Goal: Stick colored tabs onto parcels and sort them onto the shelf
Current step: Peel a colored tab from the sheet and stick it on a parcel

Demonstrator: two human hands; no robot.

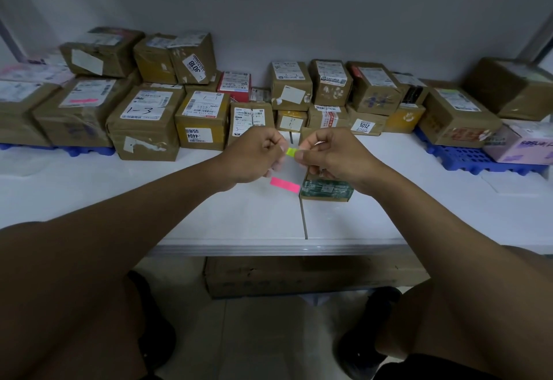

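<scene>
A white table (119,200) runs across the view, with a dark seam (304,218) splitting its top down the middle. Blue plastic pallets (466,158) sit on it at the far left and far right. Behind stands a plain grey wall (299,5). Under the table, a flat cardboard box (299,275) lies on the pale floor (269,334), between two dark shoes (368,346).

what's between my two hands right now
In the head view, a yellow-green tab spans the gap, pinched by the left hand and right hand; a pink tab hangs below.
</scene>
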